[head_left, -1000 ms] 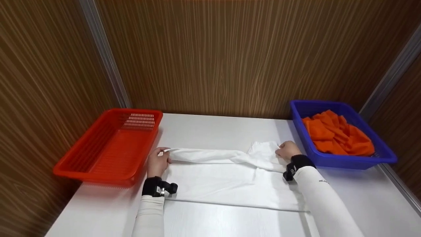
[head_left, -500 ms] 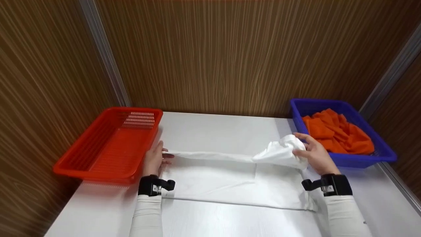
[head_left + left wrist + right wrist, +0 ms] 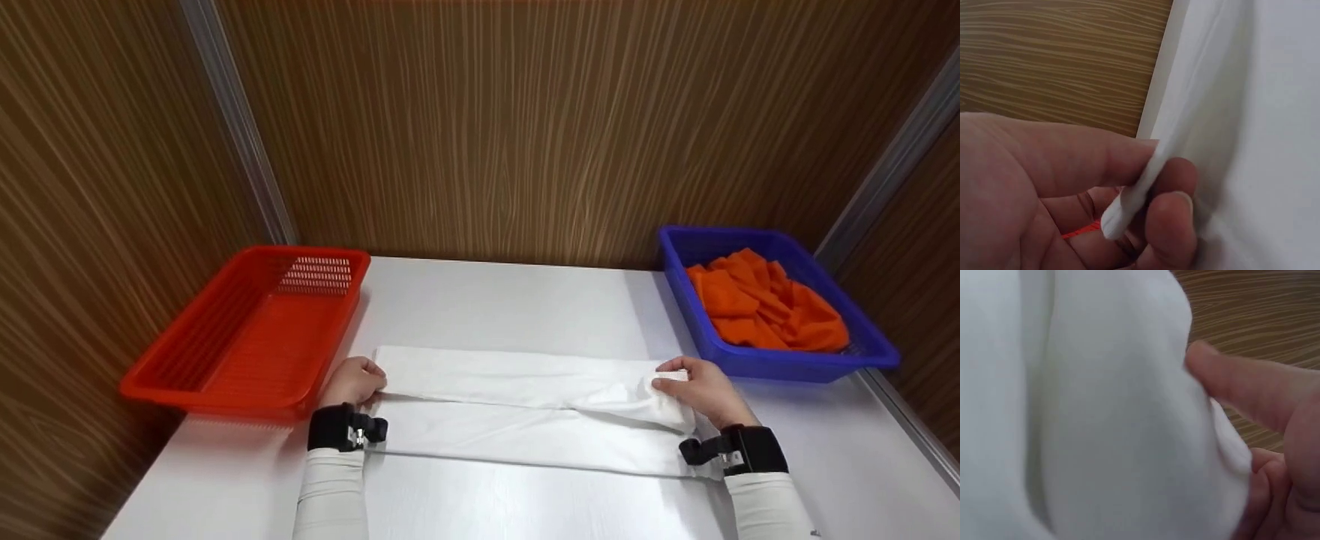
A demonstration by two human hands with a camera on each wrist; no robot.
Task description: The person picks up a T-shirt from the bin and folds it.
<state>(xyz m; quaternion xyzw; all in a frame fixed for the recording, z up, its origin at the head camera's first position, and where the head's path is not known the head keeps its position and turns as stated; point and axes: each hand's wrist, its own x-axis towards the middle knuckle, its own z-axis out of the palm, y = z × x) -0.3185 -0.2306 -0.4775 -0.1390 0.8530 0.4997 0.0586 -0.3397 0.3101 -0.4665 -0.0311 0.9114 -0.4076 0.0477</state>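
Note:
A white cloth garment (image 3: 480, 375) lies folded in a wide strip across the table, its upper layer turned down over the lower one. At the left end my left hand (image 3: 355, 381) pinches the folded edge. The left wrist view shows that edge (image 3: 1137, 194) running between thumb and fingers. My right hand (image 3: 705, 388) holds the upper layer's right end, thumb on top and fingers partly hidden by cloth. A loose bulge (image 3: 637, 405) puckers beside that hand. Seen from the right wrist, the bunched fabric (image 3: 1123, 405) fills most of the view, with the thumb against its edge.
A red plastic basket (image 3: 300, 401) stands on the left of the white table (image 3: 510, 307). At the right, a blue basket (image 3: 795, 364) holds crumpled orange cloth (image 3: 765, 304). Wood-grain panels (image 3: 480, 135) enclose the back and both sides.
The upper layer has come down toward the person and now lies flatter. My right hand first lifted the bunched right end, then lowered it; my left hand moved slightly nearer the person.

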